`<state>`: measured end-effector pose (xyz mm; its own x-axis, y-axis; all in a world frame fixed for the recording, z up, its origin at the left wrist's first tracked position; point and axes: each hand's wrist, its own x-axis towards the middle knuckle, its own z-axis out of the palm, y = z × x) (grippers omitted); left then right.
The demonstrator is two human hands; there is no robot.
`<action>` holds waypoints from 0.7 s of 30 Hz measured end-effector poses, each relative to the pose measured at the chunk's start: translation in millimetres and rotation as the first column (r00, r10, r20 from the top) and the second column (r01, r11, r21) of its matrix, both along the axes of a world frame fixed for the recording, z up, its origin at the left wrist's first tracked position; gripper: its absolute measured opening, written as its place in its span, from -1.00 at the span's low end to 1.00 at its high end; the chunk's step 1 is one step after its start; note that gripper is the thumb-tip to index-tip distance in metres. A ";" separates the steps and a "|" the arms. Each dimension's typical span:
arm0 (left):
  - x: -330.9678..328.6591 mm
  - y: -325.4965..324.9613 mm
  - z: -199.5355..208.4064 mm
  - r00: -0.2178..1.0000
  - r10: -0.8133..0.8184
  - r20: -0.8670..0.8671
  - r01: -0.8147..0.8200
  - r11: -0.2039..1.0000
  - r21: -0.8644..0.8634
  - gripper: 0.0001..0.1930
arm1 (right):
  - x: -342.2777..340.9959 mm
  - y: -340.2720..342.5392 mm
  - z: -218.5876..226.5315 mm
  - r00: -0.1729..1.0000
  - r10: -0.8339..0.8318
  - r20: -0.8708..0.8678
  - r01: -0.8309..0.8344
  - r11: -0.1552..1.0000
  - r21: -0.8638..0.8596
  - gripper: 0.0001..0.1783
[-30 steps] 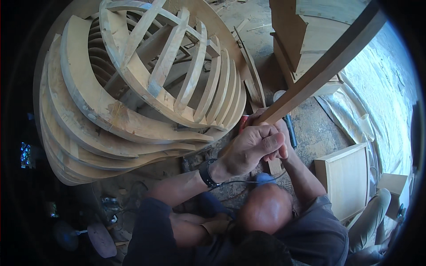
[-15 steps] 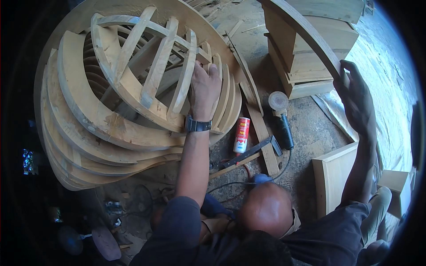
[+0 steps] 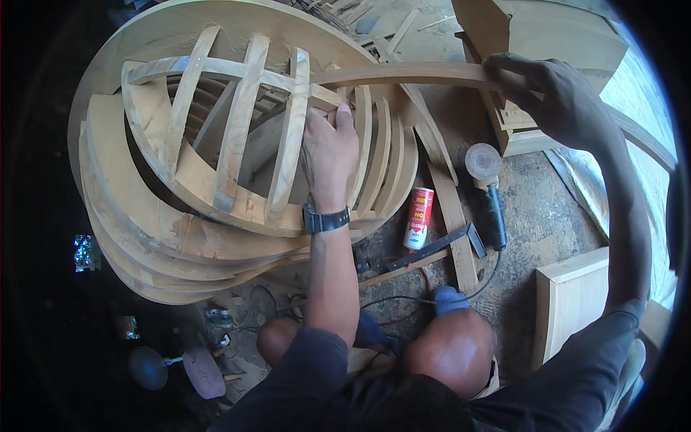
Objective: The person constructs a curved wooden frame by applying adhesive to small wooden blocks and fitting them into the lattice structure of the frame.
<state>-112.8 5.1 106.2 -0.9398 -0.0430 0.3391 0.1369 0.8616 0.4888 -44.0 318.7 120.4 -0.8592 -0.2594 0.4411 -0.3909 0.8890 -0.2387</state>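
Note:
A large curved wooden frame (image 3: 180, 180) made of stacked bent ribs and several upright slats fills the left half of the view. My left hand (image 3: 330, 147) rests on its upper rim, fingers holding one end of a long curved wooden slat (image 3: 410, 73). My right hand (image 3: 554, 97) grips the other end of that slat, arm stretched out to the right. The slat lies roughly level across the top of the frame.
On the dusty floor lie a red and white tube (image 3: 418, 218), an angle grinder (image 3: 489, 191) with its cable, a metal square (image 3: 439, 248) and a loose wooden strip (image 3: 450, 209). Wooden boxes (image 3: 547, 43) stand at the top right, a flat panel (image 3: 576, 302) at the right.
The curved slat has swung down from the upper right and now lies across the frame top. My left hand shifted to its left end; my right hand moved inward along it.

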 end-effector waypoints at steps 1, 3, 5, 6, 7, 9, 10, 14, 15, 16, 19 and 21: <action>0.9 -1.4 -0.2 1.000 0.022 -0.021 -0.023 0.999 -0.032 -0.67 | -6.2 -7.1 3.2 0.996 -0.047 0.073 0.051 0.997 -0.052 -0.67; 4.3 3.8 -3.2 0.997 0.052 -0.057 -0.057 0.995 -0.084 -0.68 | -24.5 -7.8 -2.6 0.994 0.010 0.109 0.000 0.996 -0.094 -0.65; 3.3 10.3 -5.6 0.996 0.051 -0.073 -0.058 0.994 -0.089 -0.61 | -32.0 -8.6 -4.7 0.996 0.007 0.085 0.002 0.994 -0.107 -0.66; 3.0 10.3 -6.6 0.995 0.060 -0.079 -0.067 0.993 -0.098 -0.58 | -38.1 -8.5 -10.0 0.997 0.027 0.068 -0.020 0.994 -0.108 -0.65; 3.7 25.2 1.2 0.994 0.103 -0.045 -0.108 0.988 -0.108 -0.61 | -39.3 1.3 -9.1 0.999 0.027 0.043 -0.022 0.995 -0.102 -0.65; -1.2 19.5 -8.0 0.995 0.083 -0.055 -0.087 0.992 -0.088 -0.64 | -44.1 3.6 -16.0 0.998 0.051 0.046 -0.045 0.991 -0.126 -0.65; -3.2 22.0 -8.2 0.996 0.062 -0.063 -0.067 0.994 -0.082 -0.65 | -41.6 8.7 -16.8 0.997 0.055 0.048 -0.048 0.989 -0.141 -0.65; -0.7 18.9 -2.6 0.987 0.160 0.019 -0.159 0.987 -0.018 -0.71 | -44.5 2.8 -21.6 0.988 0.131 0.084 -0.113 0.975 -0.193 -0.66; 1.1 18.4 -0.8 0.983 0.176 0.051 -0.177 0.984 0.016 -0.71 | -49.1 -0.2 -30.6 0.981 0.166 0.099 -0.140 0.963 -0.230 -0.66; 0.7 20.8 -0.6 0.982 0.169 0.086 -0.176 0.981 0.085 -0.70 | -48.6 0.6 -32.2 0.978 0.176 0.109 -0.147 0.961 -0.233 -0.66; 1.5 17.8 -5.3 0.984 0.126 0.129 -0.152 0.964 0.216 -0.60 | -49.1 2.4 -38.5 0.969 0.199 0.146 -0.160 0.956 -0.244 -0.66; 1.5 14.1 -2.8 0.989 0.094 0.110 -0.121 0.954 0.274 -0.51 | -46.7 8.3 -33.4 0.967 0.196 0.162 -0.152 0.956 -0.250 -0.66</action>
<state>-111.3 19.2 103.3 -0.9515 -0.2262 0.2086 -0.0078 0.6955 0.7184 -90.7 327.1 86.9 -0.8817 -0.3205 0.3464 -0.4641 0.7216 -0.5137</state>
